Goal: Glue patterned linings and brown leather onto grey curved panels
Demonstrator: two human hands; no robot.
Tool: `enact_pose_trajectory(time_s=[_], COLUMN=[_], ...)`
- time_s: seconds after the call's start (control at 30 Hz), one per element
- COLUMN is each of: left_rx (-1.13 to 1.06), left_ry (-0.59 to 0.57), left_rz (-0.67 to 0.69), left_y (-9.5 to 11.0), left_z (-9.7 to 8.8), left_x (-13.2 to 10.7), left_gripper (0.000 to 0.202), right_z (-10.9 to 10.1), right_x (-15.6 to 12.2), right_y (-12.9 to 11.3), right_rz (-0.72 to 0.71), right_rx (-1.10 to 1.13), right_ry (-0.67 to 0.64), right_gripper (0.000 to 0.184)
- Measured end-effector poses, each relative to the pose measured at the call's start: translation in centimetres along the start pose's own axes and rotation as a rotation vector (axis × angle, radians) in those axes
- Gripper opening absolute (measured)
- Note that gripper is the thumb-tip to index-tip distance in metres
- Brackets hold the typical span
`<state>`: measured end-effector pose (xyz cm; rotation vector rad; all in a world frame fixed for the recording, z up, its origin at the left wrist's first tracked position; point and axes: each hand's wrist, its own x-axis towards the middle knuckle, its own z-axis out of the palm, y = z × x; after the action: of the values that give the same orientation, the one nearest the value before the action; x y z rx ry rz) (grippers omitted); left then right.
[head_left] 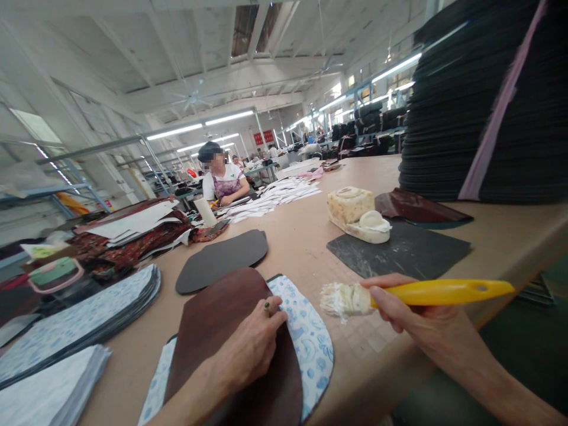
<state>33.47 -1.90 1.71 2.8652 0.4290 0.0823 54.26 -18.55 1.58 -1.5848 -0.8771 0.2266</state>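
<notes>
A paintbrush [437,292] with a yellow handle is gripped in my right hand [412,313]. Its bristles, caked with white paste, point left above the table. My left hand [251,346], a ring on one finger, lies over a dark brown leather panel [222,313], its fingers curled together at the panel's right edge. Under the leather is a rounded panel with blue-and-white print [310,343], showing along the right side and at lower left. Beyond the brush, a paste-crusted block-shaped container [350,204] with a white round part in front sits on a dark sheet [399,251].
A dark rounded panel [222,260] lies behind the leather. Stacks of printed panels [84,313] fill the left side. At right rises a tall strapped black stack [452,118], a brown scrap [417,207] before it. Across the table [355,171] a co-worker [226,183] sits by white pieces.
</notes>
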Motion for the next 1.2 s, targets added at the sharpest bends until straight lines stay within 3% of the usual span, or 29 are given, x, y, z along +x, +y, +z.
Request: enact_pose_trajectory(time_s=[0.3, 0.57, 0.8, 1.2], left_rx=[-0.063, -0.058, 0.01, -0.102], left_ry=[0.063, 0.048, 0.036, 0.225], left_rz=[0.044, 0.083, 0.094, 0.172], left_y=[-0.4, -1.0, -1.4, -2.2], left_z=[0.5, 0.8, 1.4, 2.5], left_x=[-0.4, -0.5, -0.4, -0.6], left_gripper=[0.032, 0.028, 0.046, 0.032], right_z=[0.6, 2.1, 2.7, 3.0], right_x=[0.6, 1.0, 0.9, 1.3], right_y=[0.2, 0.3, -0.3, 0.5], right_rz=[-0.051, -0.04, -0.022, -0.023], right_rx=[-0.032, 0.049, 0.063, 0.046], right_ry=[-0.001, -0.027, -0.035, -0.047], right_gripper=[0.026, 0.025, 0.022, 0.022])
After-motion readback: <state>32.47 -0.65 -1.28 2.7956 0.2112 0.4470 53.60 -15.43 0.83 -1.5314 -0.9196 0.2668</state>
